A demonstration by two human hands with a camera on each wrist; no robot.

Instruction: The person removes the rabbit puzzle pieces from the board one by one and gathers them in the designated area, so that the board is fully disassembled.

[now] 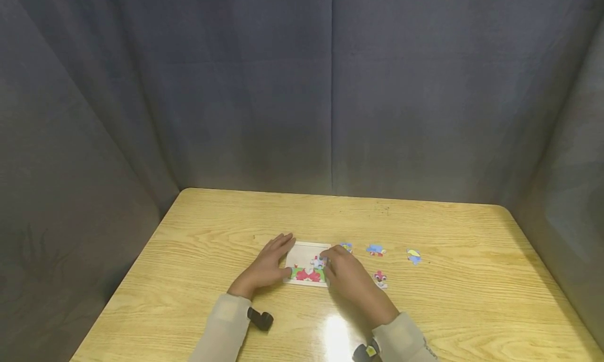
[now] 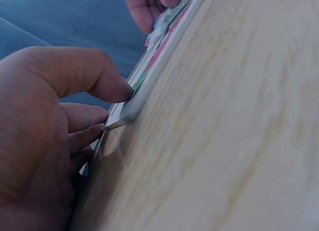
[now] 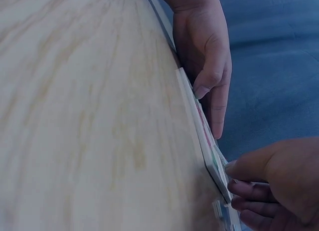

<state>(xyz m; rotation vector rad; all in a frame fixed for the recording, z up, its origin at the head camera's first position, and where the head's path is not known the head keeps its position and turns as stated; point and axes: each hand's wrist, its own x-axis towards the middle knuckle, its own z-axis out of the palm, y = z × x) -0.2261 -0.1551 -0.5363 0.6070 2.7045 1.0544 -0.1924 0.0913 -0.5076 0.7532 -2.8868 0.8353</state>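
Note:
A shallow white-rimmed puzzle tray (image 1: 308, 243) lies on the table, its bottom row filled with green and red-pink picture pieces (image 1: 308, 275). My left hand (image 1: 267, 262) rests along the tray's left side, thumb on the lower left corner and fingers stretched toward the upper left one. Over the tray's right part, my right hand (image 1: 350, 274) pinches a pale puzzle piece (image 1: 317, 262) with blue and red marks, just above the filled row. The left wrist view shows this piece (image 2: 157, 35) under the right fingertips; the fingers partly hide it.
Loose puzzle pieces lie right of the tray: a blue one with red (image 1: 376, 250), a blue and yellow one (image 1: 413, 255), a red one with a face (image 1: 379, 279), and one (image 1: 346, 247) partly behind the right hand. Grey curtains (image 1: 255, 100) surround the wooden table (image 1: 212, 215).

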